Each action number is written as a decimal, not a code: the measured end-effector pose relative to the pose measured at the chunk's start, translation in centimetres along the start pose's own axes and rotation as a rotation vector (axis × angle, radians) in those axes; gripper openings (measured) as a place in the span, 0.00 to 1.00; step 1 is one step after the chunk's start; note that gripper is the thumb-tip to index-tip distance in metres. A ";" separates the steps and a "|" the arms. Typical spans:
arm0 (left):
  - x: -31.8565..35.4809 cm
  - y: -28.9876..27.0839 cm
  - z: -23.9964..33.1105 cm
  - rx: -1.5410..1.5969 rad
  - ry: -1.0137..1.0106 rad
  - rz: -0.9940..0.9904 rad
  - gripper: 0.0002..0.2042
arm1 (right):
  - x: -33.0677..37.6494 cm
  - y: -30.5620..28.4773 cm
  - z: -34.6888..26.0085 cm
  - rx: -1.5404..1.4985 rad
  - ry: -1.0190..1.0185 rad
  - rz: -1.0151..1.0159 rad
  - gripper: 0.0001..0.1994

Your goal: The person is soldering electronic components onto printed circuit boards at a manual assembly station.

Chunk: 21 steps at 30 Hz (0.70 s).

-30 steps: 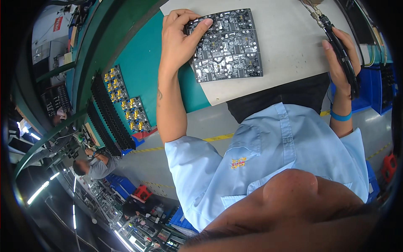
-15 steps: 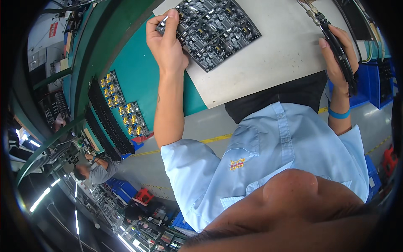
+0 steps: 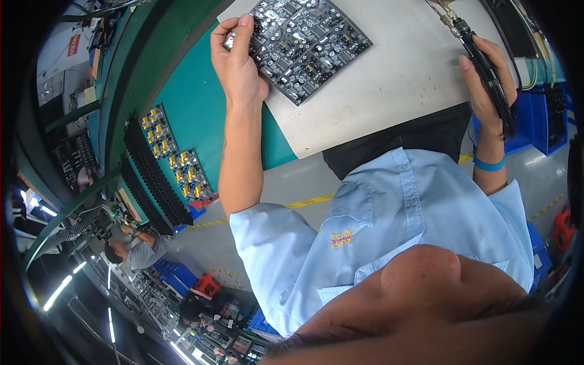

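My left hand (image 3: 239, 61) grips a dark circuit board panel (image 3: 307, 45) by its left edge, thumb on top and fingers beneath. The panel is densely covered with small parts and divided into several sections. It is over a pale grey sheet (image 3: 365, 103) on the bench. At the right, my right hand (image 3: 491, 85) is wrapped round a slim black handheld tool (image 3: 486, 70) with a metal fitting at its far end. Its tip runs out at the top of the picture, so its exact kind cannot be told. The tool is apart from the panel.
Two board panels with yellow parts (image 3: 188, 174) lie on the green mat (image 3: 194, 103) at the left, beside long black slotted strips (image 3: 157, 173). Blue bins (image 3: 544, 121) and cables (image 3: 535, 52) are at the right. Another person (image 3: 143, 249) works farther off at the left.
The panel in my left hand has shifted slightly to the left and tilted a little. My right hand with the black tool has barely moved.
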<state>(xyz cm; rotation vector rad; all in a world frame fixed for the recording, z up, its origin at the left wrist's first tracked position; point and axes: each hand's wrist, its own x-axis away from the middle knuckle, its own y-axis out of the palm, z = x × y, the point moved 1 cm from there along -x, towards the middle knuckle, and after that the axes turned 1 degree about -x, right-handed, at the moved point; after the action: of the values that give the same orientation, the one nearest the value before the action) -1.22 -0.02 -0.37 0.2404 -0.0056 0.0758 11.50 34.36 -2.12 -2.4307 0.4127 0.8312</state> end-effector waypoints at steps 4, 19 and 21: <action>0.1 0.1 0.1 0.002 0.009 0.003 0.15 | 0.1 -0.1 -0.1 0.005 0.054 -0.026 0.19; 0.0 0.1 0.3 0.067 0.014 -0.037 0.14 | -0.1 0.0 0.0 -0.002 0.003 -0.023 0.21; 0.0 0.4 0.2 0.063 0.011 -0.018 0.14 | -0.2 0.1 -0.3 -0.028 -0.008 -0.029 0.21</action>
<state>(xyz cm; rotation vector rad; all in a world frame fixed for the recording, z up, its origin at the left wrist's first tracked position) -1.27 0.30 -0.07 0.3026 0.0102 0.0597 11.41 34.13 -1.82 -2.4527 0.3642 0.8395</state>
